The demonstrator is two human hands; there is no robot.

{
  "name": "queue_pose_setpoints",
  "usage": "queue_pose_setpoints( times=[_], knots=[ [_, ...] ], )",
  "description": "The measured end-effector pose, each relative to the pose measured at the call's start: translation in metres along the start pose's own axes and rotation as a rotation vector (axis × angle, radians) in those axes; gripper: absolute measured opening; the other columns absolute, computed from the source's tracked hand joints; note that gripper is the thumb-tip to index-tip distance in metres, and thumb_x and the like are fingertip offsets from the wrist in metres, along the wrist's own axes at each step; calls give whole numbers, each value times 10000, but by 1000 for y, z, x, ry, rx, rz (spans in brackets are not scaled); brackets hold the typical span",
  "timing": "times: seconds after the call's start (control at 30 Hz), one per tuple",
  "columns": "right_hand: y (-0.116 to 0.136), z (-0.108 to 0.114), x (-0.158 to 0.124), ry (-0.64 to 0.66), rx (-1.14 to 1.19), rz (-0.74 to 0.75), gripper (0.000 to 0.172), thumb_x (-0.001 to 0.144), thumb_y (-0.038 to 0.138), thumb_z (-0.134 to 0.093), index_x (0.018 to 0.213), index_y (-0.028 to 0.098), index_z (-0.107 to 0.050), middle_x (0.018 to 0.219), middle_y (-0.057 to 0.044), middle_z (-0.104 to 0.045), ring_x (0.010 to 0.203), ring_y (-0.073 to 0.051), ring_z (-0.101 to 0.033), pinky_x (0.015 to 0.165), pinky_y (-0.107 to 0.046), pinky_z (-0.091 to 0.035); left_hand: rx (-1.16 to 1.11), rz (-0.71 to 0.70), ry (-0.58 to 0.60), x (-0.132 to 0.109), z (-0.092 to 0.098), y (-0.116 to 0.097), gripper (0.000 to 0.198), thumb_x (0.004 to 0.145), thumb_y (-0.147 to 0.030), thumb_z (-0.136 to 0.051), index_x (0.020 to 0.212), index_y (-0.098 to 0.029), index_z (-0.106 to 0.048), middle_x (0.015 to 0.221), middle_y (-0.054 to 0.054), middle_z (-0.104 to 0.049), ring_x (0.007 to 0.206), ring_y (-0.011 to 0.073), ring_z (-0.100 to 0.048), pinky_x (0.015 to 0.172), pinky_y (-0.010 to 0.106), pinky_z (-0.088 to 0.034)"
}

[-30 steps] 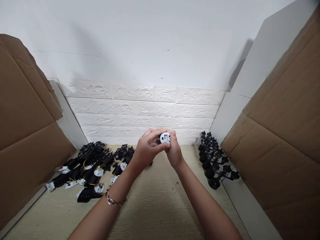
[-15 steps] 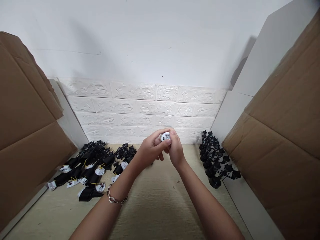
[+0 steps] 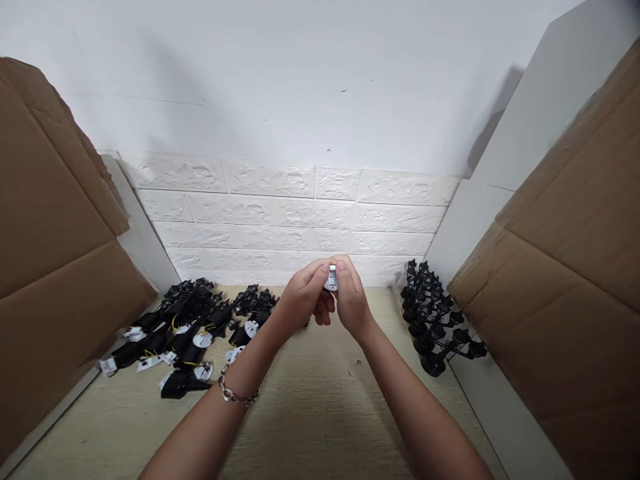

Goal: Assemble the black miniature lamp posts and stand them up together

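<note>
Both thumbs press on a small white round disc point(image 3: 331, 281) with dark printing, held up over the middle of the table. My left hand point(image 3: 303, 292) is closed around its left side, the fingers curled beneath. From the right, my right hand point(image 3: 353, 293) grips the same disc, thumb on its face. Most of the disc and whatever lies under it are hidden by the fingers. Similar white discs point(image 3: 203, 340) hang on yellow wires from black lamp-like parts point(image 3: 175, 385) lying at the left.
Several upright black lamp-shaped pieces point(image 3: 433, 363) stand in rows at the right. Cardboard sheets point(image 3: 60, 267) point(image 3: 565, 267) cover the side panels. A white brick-pattern wall point(image 3: 295, 213) closes off the back of the wooden table point(image 3: 300, 413).
The disc has turned in my hands, and both thumbs now meet on its face. My left thumb has moved up. The view has shifted slightly.
</note>
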State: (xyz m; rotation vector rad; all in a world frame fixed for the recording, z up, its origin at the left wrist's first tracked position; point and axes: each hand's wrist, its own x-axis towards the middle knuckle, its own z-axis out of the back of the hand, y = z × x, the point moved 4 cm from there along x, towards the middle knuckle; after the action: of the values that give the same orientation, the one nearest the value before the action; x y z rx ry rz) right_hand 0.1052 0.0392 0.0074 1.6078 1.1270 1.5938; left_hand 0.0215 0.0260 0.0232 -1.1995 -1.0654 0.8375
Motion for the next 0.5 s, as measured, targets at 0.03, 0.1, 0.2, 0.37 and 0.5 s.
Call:
queue_pose_setpoints(
  times=[0.03, 0.1, 0.2, 0.37, 0.5],
  knots=[
    [1, 0, 0, -17, -6, 9, 311, 869, 481, -306, 770, 210, -422, 437, 80, -367, 326, -80, -361, 322, -184, -275, -7, 7, -5, 0, 0, 0, 410, 848, -424, -376, 1152, -174, -488, 431, -48, -517, 285, 99, -484, 263, 155, -359],
    [2, 1, 0, -41, -1, 12, 317, 867, 472, -314, 753, 203, -437, 470, 72, -373, 352, -69, -346, 334, -180, -265, -28, 19, -20, 1, -1, 1, 393, 846, -421, -381, 1125, -174, -504, 432, -44, -523, 301, 112, -506, 272, 165, -382],
    [4, 1, 0, -52, 14, 0, 322, 853, 468, -338, 751, 189, -462, 516, 59, -382, 403, -66, -337, 357, -180, -259, -61, 24, -38, 1, -2, 2, 377, 842, -416, -385, 1095, -174, -525, 439, -34, -543, 326, 128, -533, 291, 184, -415],
    [8, 2, -1, -68, -16, 8, 230, 808, 395, -437, 714, 186, -458, 588, 43, -417, 477, -69, -357, 417, -183, -295, -47, -24, -69, 0, -5, 3, 385, 834, -420, -403, 1100, -176, -536, 437, -37, -544, 313, 134, -524, 276, 195, -407],
    [10, 3, -3, -87, -29, 28, 249, 812, 426, -409, 722, 199, -459, 585, 28, -429, 497, -94, -398, 416, -197, -309, -22, -92, -78, -3, -5, 2, 384, 832, -430, -413, 1085, -179, -554, 466, -35, -543, 311, 128, -515, 271, 197, -396]
  ],
)
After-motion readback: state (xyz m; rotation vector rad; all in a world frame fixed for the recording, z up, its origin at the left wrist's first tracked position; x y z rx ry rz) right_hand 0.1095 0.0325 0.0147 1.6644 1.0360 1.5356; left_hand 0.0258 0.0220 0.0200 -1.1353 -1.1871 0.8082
